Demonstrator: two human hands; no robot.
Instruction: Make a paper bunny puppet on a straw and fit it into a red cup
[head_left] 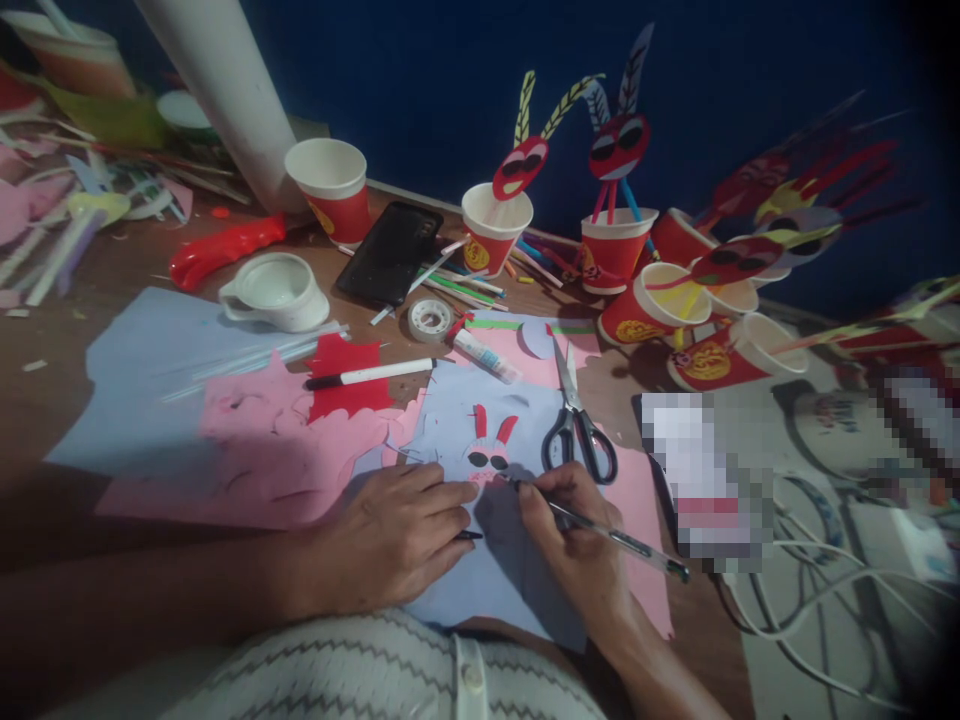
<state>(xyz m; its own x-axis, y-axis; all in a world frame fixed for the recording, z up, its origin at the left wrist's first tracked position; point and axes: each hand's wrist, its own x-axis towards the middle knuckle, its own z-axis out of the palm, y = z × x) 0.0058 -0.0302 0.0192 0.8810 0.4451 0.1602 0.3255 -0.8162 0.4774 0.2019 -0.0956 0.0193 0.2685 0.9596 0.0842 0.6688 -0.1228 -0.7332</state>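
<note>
A small paper rabbit face [489, 458] with red ears and black oval eyes lies on the light blue paper [517, 590]. My right hand [581, 530] grips a clear-barrelled pen [611, 537], its tip at the face's lower right edge. My left hand [401, 525] lies flat on the paper, its fingers stretched out and a fingertip at the face's lower left. A dark pointed tip [469, 535] sticks out from beneath those fingers; what it belongs to is hidden. Just beyond my right hand rest black-handled scissors [574, 415], blades pointing away.
A black-and-white marker [371, 374], a glue tube [484, 355] and a tape roll [430, 319] lie beyond the papers. Farther back are a black phone [390, 252], a white cup [277, 290] and several red paper cups [495, 230]. Cables [810, 560] lie at the right.
</note>
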